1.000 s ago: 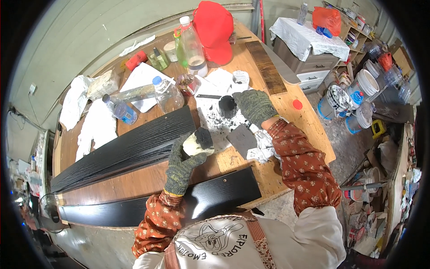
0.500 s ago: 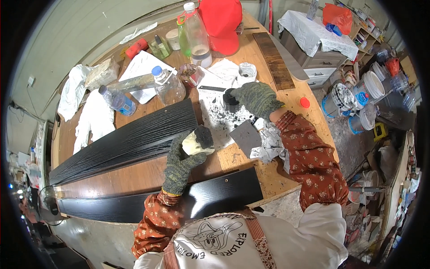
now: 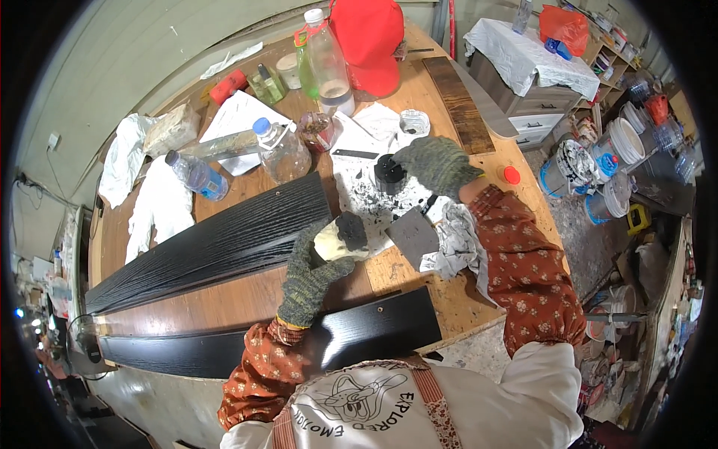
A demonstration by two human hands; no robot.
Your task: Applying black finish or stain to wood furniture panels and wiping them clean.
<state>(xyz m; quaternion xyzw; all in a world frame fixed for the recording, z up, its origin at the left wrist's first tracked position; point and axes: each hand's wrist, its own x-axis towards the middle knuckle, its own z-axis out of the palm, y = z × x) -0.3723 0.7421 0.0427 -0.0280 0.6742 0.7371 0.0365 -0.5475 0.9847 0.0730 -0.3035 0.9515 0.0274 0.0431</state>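
Since a moment ago, little has shifted: both gloved hands keep their places. Left hand (image 3: 318, 262) fingers curl closed around a pale sponge pad (image 3: 340, 238) with a blackened tip, held just above the wooden desk (image 3: 247, 303) beside a black-stained grooved board (image 3: 217, 243). Right hand (image 3: 437, 163) fingers close on a small black pot (image 3: 389, 172) standing on stained paper (image 3: 366, 196). Steadying the pot while loading the sponge lightly would likely avoid drips.

Bare wood strip between ribbed black board (image 3: 217, 243) and glossy black board (image 3: 329, 338) is open, 8 to 4 o'clock. Bottles (image 3: 284, 153) and red cap (image 3: 370, 41) crowd 12. Crumpled rag (image 3: 456, 239) blocks 3.
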